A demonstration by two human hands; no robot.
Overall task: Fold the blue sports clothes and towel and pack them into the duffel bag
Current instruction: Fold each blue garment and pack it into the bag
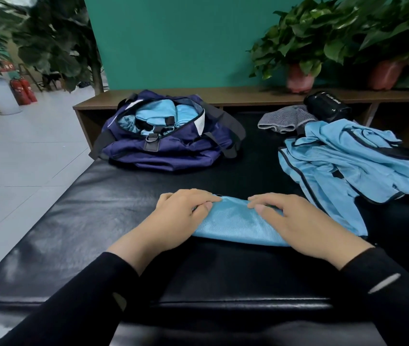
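A folded light blue garment (pixel 235 222) lies on the black padded bench in front of me. My left hand (pixel 181 216) grips its left end, fingers curled over the far edge and thumb on top. My right hand (pixel 295 221) grips the right end the same way. The navy duffel bag (pixel 168 146) stands open at the back left, with folded light blue clothes (pixel 158 114) inside it. A loose pile of light blue sports clothes with dark trim (pixel 353 161) lies at the right.
A grey striped cloth (pixel 285 119) and a black case (pixel 327 107) sit behind the loose pile. Potted plants (pixel 300 76) stand on the wooden ledge (pixel 248 96) along the green wall. The bench (pixel 98 216) drops off to a tiled floor on the left.
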